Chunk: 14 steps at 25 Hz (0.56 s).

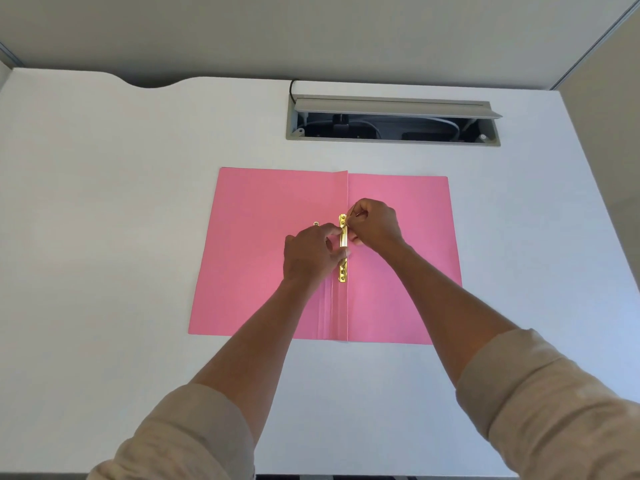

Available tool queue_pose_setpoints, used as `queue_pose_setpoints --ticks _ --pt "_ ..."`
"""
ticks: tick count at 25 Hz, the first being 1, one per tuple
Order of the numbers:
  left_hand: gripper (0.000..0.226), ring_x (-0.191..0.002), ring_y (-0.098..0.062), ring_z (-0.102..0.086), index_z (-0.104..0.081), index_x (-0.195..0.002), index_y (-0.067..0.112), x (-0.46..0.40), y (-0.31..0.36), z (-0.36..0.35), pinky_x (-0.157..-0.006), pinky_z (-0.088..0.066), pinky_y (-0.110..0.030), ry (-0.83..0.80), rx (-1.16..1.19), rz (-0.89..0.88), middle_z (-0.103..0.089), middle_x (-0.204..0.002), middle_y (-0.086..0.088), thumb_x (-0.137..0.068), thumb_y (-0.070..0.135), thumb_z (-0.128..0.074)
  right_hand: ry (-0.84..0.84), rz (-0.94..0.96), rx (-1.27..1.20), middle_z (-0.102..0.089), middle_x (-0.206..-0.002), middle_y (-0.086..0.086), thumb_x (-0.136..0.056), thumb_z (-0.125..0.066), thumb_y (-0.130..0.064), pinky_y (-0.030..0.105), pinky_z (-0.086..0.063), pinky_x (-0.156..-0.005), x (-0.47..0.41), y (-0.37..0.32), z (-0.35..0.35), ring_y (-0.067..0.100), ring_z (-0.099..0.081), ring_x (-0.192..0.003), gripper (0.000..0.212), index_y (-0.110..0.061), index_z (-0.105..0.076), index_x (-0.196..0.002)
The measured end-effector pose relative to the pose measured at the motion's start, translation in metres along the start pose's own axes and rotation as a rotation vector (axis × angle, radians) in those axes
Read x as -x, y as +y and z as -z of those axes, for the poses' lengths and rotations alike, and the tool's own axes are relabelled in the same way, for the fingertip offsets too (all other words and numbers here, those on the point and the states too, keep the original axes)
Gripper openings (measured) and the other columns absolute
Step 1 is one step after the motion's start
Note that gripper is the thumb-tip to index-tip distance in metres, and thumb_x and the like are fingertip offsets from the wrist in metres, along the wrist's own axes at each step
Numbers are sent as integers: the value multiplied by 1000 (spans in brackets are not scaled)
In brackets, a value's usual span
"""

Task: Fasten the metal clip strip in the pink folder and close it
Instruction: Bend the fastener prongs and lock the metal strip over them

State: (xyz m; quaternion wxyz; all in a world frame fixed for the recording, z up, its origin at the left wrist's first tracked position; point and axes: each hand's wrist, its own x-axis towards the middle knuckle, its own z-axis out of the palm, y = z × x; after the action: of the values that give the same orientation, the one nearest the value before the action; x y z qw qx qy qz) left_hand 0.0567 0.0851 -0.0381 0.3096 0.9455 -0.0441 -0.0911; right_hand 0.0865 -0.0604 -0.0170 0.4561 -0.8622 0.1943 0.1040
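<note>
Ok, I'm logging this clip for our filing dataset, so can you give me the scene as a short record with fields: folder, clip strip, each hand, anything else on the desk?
folder: pink folder, open flat on the white desk
clip strip: gold metal clip strip along the centre fold
left hand: left hand, fingers pinching the strip's middle
right hand: right hand, fingers at the strip's far end
loose part: small metal piece on the left flap
desk extras: open cable hatch at the far edge
</note>
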Motion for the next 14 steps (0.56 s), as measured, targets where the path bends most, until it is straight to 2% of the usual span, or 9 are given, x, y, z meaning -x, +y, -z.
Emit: queue_pose_setpoints --ticks 5,11,14 --pt "44 -82 -17 -61 -58 -128 39 3 0 1 -77 -40 -34 2 -143 -137 -62 -76 7 -86 46 -67 3 10 10 -74 -68 16 -87 -61 -2 47 -64 -70 -3 -1 0 32 -75 -62 9 -7 -69 -85" --pt "45 -87 -23 -63 -56 -135 36 3 -1 -2 -80 -42 -35 6 -265 -208 -63 -84 2 -91 46 -60 1 73 115 -73 -65 10 -86 -62 -4 44 -64 -70 -9 -1 2 28 -74 -58 11 -9 -70 -82" --pt "43 -89 -24 -63 -56 -134 33 1 -2 -2 -80 -42 -35 0 -305 -229 -66 -88 1 -93 47 -57 -38 127 127 -73 -65 9 -84 -65 -3 43 -64 -64 -13 0 3 24 -71 -56 9 -10 -71 -81"
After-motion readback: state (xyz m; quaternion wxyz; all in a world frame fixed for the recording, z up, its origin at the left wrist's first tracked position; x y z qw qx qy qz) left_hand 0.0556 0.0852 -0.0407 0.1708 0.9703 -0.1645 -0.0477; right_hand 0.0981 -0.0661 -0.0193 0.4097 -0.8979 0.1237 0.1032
